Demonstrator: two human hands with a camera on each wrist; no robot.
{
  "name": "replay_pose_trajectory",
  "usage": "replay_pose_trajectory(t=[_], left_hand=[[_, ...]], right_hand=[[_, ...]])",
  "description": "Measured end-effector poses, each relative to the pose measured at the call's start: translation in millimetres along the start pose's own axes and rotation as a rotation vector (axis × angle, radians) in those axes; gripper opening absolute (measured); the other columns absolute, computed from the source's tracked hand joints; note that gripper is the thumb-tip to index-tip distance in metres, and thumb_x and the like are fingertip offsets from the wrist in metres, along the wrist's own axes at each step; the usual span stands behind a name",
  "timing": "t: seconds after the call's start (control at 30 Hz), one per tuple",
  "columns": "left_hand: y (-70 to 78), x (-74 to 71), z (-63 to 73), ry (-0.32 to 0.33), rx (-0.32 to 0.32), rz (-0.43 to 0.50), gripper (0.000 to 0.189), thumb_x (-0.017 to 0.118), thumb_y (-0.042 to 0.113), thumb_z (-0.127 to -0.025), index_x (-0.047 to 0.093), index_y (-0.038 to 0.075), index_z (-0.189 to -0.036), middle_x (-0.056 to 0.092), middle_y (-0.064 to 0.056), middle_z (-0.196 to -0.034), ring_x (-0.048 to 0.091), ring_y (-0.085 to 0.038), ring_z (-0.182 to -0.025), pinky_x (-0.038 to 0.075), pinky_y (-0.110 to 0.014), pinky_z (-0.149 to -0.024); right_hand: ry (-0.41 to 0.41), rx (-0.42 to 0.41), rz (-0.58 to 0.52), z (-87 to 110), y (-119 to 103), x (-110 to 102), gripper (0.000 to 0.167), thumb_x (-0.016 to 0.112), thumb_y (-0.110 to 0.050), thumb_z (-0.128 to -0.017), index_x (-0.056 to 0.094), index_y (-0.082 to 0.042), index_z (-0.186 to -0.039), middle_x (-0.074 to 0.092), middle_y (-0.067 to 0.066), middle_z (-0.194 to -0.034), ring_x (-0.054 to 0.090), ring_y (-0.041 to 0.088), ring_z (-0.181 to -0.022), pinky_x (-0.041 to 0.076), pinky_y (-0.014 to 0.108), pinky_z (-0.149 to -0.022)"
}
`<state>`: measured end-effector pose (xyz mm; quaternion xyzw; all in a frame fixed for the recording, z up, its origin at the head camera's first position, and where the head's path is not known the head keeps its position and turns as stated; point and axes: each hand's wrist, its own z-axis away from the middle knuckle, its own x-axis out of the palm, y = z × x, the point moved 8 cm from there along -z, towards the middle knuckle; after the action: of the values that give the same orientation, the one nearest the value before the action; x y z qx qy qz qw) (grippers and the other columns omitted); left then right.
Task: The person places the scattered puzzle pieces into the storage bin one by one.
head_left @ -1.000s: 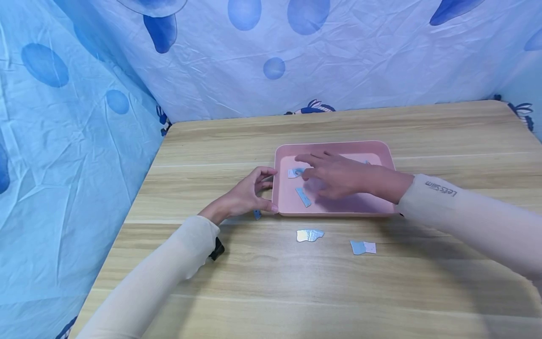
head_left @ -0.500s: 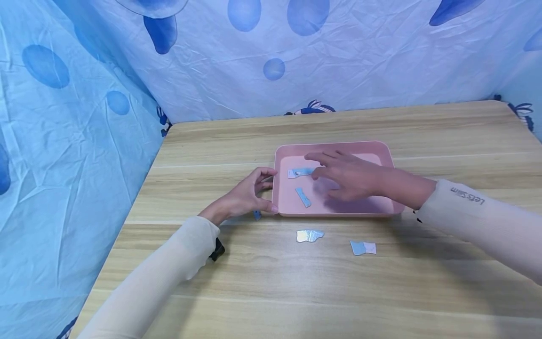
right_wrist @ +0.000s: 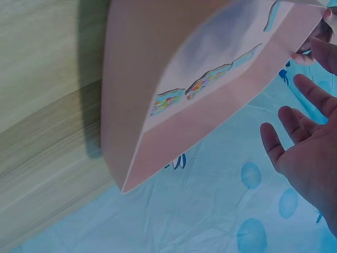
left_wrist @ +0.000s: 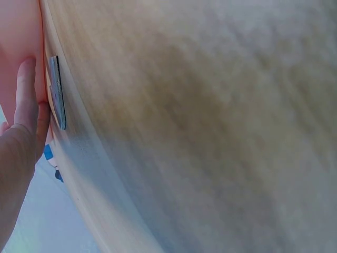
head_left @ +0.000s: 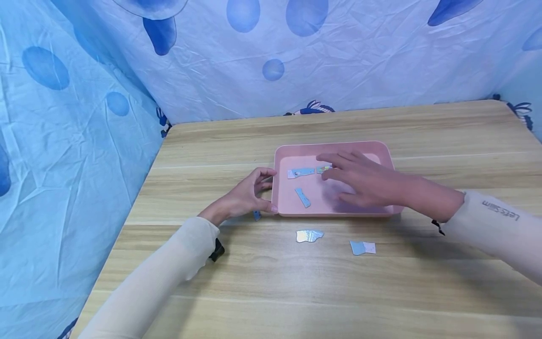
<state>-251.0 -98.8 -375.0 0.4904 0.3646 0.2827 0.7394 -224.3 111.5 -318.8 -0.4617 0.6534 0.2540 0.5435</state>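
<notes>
My left hand (head_left: 247, 192) touches the left end of a pink tray (head_left: 334, 214), thumb at its near corner and fingers along the outer wall. In the left wrist view a finger lies straight against that wall. My right hand (head_left: 366, 181) hovers over the tray, fingers spread and holding nothing. Inside lie flat, wavy-edged pieces that look like jigsaw pieces: a light-blue piece (head_left: 302, 173), a patterned piece (head_left: 320, 170) right of it, partly hidden by the right hand, and a slanted blue piece (head_left: 302, 197). The right wrist view shows colourful pieces (right_wrist: 208, 80) in a row.
On the wooden table (head_left: 254, 282), a shiny silvery piece (head_left: 309, 236) and a blue-and-white piece (head_left: 362, 248) lie in front of the tray. A small dark-blue piece (head_left: 257, 215) sits beside the left thumb. Blue patterned cloth (head_left: 338, 61) hangs behind the table.
My right hand has drawn to the right over the tray, uncovering more of the light-blue piece and then the patterned one. The left hand and the tray stay put.
</notes>
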Motion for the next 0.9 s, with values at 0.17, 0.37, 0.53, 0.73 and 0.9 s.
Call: replay_pose_trajectory(t=[0.17, 0.37, 0.53, 0.73, 0.9], left_hand=[[-13.0, -3.6, -6.3, 0.009, 0.02, -0.015, 0.089, 0.084, -0.001, -0.07, 0.032, 0.008, -0.141, 0.037, -0.01, -0.147, 0.041, -0.023, -0.134, 0.033, -0.036, -0.113], [-22.9, -6.0, -10.9, 0.019, 0.024, -0.028, 0.089, 0.086, 0.003, -0.068, 0.034, 0.012, -0.14, 0.039, -0.005, -0.145, 0.043, -0.018, -0.132, 0.036, -0.031, -0.111], [-21.8, -5.1, -10.3, 0.015, 0.024, -0.03, 0.088, 0.086, 0.003, -0.069, 0.034, 0.012, -0.14, 0.039, -0.006, -0.145, 0.042, -0.019, -0.133, 0.035, -0.032, -0.112], [-21.1, -6.5, -8.6, 0.028, 0.004, -0.041, 0.087, 0.085, 0.004, -0.07, 0.034, 0.015, -0.139, 0.04, -0.003, -0.144, 0.042, -0.016, -0.132, 0.035, -0.031, -0.112], [-20.3, -5.6, -8.1, 0.025, 0.008, -0.033, 0.087, 0.085, 0.004, -0.07, 0.034, 0.014, -0.139, 0.039, -0.004, -0.145, 0.042, -0.017, -0.133, 0.034, -0.032, -0.112]], right_hand=[[-0.011, 0.048, 0.0, 8.2, -0.7, -1.2, 0.035, 0.071, -0.023, -0.084, 0.061, -0.011, -0.116, 0.041, 0.015, -0.143, 0.039, 0.034, -0.129, 0.037, 0.056, -0.1], [0.019, 0.054, -0.008, 18.4, -4.3, -1.7, 0.041, 0.073, -0.021, -0.082, 0.059, -0.011, -0.119, 0.04, 0.013, -0.144, 0.045, 0.033, -0.121, 0.041, 0.052, -0.092], [0.035, 0.047, -0.02, 29.3, -11.3, -1.9, 0.044, 0.074, -0.019, -0.08, 0.058, -0.013, -0.12, 0.04, 0.011, -0.145, 0.049, 0.031, -0.115, 0.038, 0.047, -0.092], [0.017, 0.064, -0.035, 40.5, -20.2, 3.6, 0.047, 0.074, -0.027, -0.081, 0.058, -0.014, -0.123, 0.037, 0.009, -0.148, 0.042, 0.031, -0.125, 0.031, 0.052, -0.102], [-0.028, 0.117, -0.09, 48.8, -24.7, 10.2, 0.048, 0.073, -0.03, -0.083, 0.058, -0.015, -0.126, 0.033, 0.003, -0.151, 0.041, 0.026, -0.126, 0.029, 0.052, -0.106]])
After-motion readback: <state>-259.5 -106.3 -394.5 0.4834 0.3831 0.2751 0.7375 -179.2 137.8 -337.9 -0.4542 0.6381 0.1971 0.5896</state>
